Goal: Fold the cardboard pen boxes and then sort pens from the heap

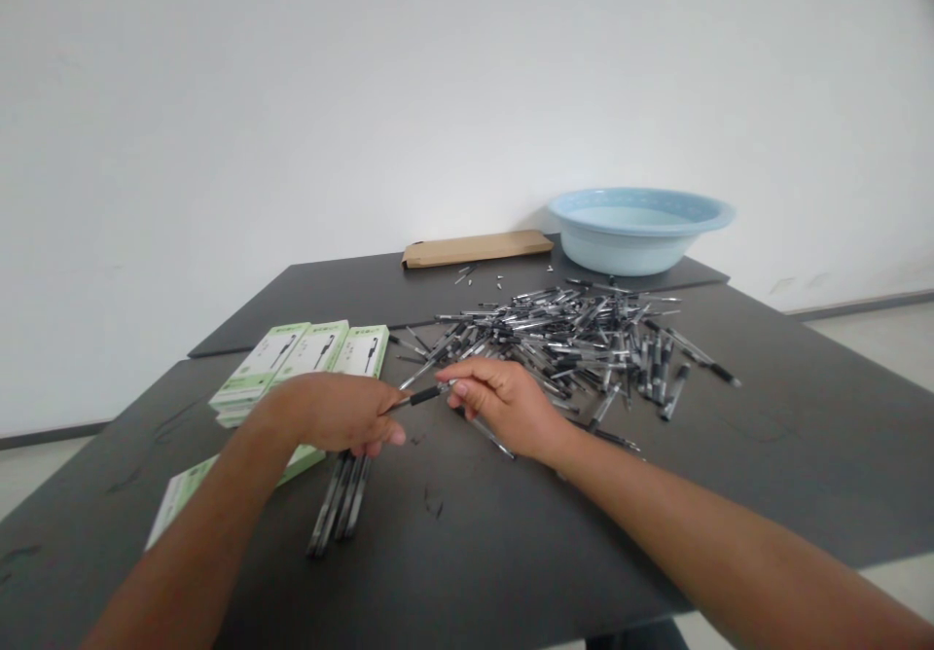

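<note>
Gel pen [424,396] held above table [496,553], left hand [340,413] and right hand [507,405] grips pinched on opposite ends; slack or off-axis finger pressure could drop it near loose pens [555,335].

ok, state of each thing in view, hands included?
Left hand: closed on one end of the held pen
Right hand: pinching its other end
held pen: spans both hands
Loose pens: heaped, pointing every way
Lined-up pens: side by side, partly hidden
Stacked boxes: flat, printed faces up
Lone box: flat, partly hidden
Basin: upright
Cardboard: lying flat
</note>
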`<state>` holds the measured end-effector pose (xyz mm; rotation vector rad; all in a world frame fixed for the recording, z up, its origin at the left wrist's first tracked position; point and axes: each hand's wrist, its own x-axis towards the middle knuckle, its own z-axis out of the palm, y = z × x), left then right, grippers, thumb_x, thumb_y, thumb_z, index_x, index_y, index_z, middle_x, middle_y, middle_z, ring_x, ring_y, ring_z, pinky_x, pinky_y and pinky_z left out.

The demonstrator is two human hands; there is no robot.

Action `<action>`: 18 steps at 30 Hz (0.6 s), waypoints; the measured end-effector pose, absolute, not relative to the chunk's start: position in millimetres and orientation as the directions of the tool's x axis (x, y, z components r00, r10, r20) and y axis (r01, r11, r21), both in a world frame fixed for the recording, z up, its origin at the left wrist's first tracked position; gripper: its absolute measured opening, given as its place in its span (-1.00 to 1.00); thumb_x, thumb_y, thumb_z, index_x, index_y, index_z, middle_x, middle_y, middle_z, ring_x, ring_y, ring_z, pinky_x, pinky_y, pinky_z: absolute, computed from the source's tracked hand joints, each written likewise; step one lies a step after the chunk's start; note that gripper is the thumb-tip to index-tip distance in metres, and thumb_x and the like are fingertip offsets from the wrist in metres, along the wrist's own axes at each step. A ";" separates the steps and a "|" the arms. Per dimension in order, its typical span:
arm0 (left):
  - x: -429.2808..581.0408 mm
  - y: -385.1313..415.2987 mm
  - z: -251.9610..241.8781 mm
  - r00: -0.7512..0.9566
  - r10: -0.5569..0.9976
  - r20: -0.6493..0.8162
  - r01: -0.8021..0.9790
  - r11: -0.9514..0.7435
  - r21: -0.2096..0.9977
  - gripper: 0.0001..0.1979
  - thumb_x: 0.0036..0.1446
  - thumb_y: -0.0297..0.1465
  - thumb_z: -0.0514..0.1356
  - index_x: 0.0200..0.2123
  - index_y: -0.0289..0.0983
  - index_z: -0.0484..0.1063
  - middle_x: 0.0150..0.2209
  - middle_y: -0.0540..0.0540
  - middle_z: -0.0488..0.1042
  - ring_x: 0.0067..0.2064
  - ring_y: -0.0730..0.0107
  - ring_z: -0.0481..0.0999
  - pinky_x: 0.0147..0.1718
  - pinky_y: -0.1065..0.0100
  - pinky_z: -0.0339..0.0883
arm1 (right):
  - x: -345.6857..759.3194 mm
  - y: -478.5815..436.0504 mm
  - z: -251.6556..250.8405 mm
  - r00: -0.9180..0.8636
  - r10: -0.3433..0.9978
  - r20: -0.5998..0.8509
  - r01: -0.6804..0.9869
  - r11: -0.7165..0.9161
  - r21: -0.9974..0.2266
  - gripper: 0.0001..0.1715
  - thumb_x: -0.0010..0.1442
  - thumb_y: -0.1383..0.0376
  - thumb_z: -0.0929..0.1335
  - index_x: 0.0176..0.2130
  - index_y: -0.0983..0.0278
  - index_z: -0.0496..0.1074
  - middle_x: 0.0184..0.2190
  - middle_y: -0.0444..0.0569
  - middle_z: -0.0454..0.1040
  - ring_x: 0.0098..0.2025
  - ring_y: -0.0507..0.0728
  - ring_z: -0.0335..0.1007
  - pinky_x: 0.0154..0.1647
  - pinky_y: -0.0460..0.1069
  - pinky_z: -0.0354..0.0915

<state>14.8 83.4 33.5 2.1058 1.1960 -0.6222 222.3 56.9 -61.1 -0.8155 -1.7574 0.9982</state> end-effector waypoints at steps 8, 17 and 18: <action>14.4 83.7 33.2 0.468 0.556 -0.687 0.874 -0.407 0.266 -0.71 0.12 -0.17 0.02 -0.36 -0.27 0.35 -0.35 -0.20 0.58 -0.32 0.15 0.56 -0.40 0.32 0.35 | 220.6 58.5 -63.3 -0.322 0.861 0.394 -0.030 0.407 -0.913 -0.86 0.23 0.28 0.31 -0.19 0.27 0.37 -0.49 -0.15 0.40 -0.52 -0.04 0.30 -0.49 -0.13 0.26; 17.4 82.3 35.4 0.469 0.546 -0.694 0.870 -0.422 0.255 -0.71 0.14 -0.17 0.00 -0.41 -0.26 0.33 -0.37 -0.19 0.58 -0.33 0.17 0.56 -0.39 0.33 0.35 | 221.6 57.4 -64.8 -0.368 0.830 0.418 -0.052 0.431 -0.901 -0.87 0.24 0.32 0.29 -0.16 0.26 0.33 -0.47 -0.16 0.38 -0.52 -0.03 0.28 -0.47 -0.12 0.25; 17.8 82.1 35.8 0.468 0.547 -0.694 0.870 -0.421 0.255 -0.71 0.14 -0.17 0.01 -0.41 -0.26 0.33 -0.38 -0.18 0.58 -0.33 0.18 0.56 -0.39 0.34 0.35 | 221.7 57.2 -64.8 -0.368 0.830 0.420 -0.035 0.439 -0.898 -0.86 0.24 0.32 0.29 -0.16 0.26 0.33 -0.47 -0.16 0.38 -0.52 -0.03 0.28 -0.47 -0.12 0.24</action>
